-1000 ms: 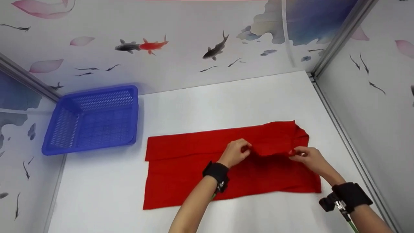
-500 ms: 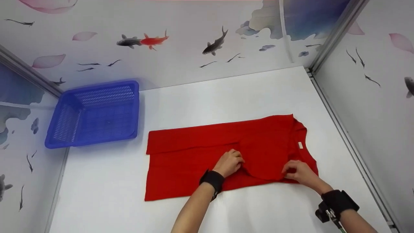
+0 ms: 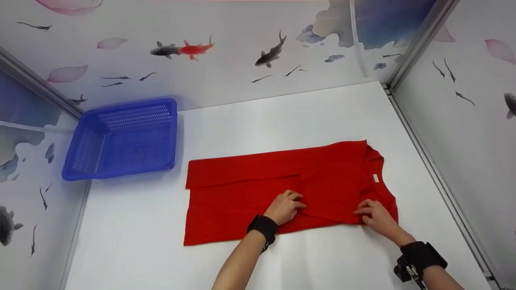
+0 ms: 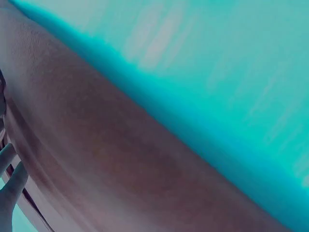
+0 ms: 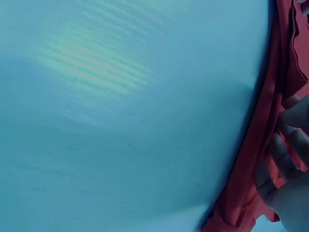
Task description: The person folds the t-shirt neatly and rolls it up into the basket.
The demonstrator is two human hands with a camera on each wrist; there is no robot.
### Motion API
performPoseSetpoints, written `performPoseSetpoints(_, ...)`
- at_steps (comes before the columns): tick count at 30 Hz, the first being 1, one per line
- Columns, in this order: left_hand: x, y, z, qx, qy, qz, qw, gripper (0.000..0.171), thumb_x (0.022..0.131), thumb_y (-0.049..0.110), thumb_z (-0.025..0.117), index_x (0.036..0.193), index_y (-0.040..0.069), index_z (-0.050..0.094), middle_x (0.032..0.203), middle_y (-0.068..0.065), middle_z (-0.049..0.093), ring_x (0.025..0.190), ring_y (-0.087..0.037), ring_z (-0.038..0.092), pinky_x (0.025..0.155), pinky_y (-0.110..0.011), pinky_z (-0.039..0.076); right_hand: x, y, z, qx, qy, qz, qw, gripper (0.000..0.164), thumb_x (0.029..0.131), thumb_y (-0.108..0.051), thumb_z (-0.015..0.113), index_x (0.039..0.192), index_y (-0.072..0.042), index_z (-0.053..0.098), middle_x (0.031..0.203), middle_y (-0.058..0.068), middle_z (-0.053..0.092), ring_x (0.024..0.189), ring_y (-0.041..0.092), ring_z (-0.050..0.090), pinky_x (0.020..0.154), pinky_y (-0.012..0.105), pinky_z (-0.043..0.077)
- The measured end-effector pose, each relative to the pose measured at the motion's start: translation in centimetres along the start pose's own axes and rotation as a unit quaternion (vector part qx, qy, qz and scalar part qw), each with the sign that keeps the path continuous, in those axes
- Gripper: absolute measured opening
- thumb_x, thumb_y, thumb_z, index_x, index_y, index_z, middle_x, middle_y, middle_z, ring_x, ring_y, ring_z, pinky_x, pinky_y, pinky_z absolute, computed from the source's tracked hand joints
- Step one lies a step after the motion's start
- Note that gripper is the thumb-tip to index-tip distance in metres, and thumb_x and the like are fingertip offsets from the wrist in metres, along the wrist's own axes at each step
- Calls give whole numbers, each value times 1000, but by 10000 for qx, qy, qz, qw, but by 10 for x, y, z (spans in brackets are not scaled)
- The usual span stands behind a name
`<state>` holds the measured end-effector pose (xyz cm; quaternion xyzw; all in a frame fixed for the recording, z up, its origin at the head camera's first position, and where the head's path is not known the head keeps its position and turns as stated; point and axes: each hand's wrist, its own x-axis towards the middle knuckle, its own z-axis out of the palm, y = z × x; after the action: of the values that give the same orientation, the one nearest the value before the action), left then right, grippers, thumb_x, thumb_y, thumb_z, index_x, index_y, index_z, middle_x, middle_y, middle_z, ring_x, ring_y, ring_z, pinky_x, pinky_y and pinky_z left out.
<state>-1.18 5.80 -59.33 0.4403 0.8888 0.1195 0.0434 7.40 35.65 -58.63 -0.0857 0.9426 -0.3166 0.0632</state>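
A red shirt (image 3: pixel 250 165) lies folded lengthwise on the white table, its neckline and small white label (image 3: pixel 375 178) at the right end. My left hand (image 3: pixel 284 206) rests on the shirt's middle near its front edge, fingers loosely bent over a folded-in flap. Toward the neckline, my right hand (image 3: pixel 375 215) touches the front folded edge with fingertips and thumb. In the right wrist view, these fingers (image 5: pixel 285 162) look slightly bent and spread against the layered cloth. Close, blurred surfaces fill much of the left wrist view, so the left fingertips' hold is hard to see.
A blue plastic basket (image 3: pixel 121 173) with slotted sides stands at the back left of the table, with nothing visible in it. Printed panels with fish border the table at the back and both sides. Metal rails (image 3: pixel 433 161) run along the right edge.
The shirt's raised flap was brought toward the front edge and laid down, uncovering the neckline label. Both hands went down with it; the right fingers have since loosened from a pinch.
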Motion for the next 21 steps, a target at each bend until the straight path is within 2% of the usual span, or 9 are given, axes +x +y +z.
performPoseSetpoints(5,-2,2,0,-36,-204,-70,9998,30,87,11,54,110,26,67,128,3,52,111,-18,45,91,-29,39,-1,1,-2,166,69,261,9995,22,78,12,52,81,2,71,91,7,54,88,25,47,73,31,44)
performPoseSetpoints(10,-5,1,-2,-255,-159,-141,9994,30,87,11,54,110,26,67,128,4,52,112,-18,44,90,-29,38,0,2,-4,474,193,514,9974,23,79,11,51,82,0,71,91,7,57,89,26,50,71,27,46)
performPoseSetpoints(15,-10,-7,-7,-483,24,-410,9980,28,87,13,56,112,23,66,126,2,52,113,-18,43,93,-31,37,6,7,-11,753,618,764,9923,23,81,9,51,87,-2,70,91,7,59,89,27,53,71,20,46)
performPoseSetpoints(16,-13,-10,-9,-497,76,-489,9975,28,87,13,56,112,23,65,126,2,52,114,-18,43,93,-31,37,8,8,-14,760,716,798,9913,22,81,8,52,87,-3,70,91,7,59,88,23,53,71,19,45)
performPoseSetpoints(21,-31,-35,-16,-638,528,-890,9926,29,86,13,59,114,18,64,125,-2,53,114,-20,45,95,-36,37,24,13,-32,850,1035,1032,9856,16,86,0,54,95,0,67,99,14,60,94,22,52,73,11,38)
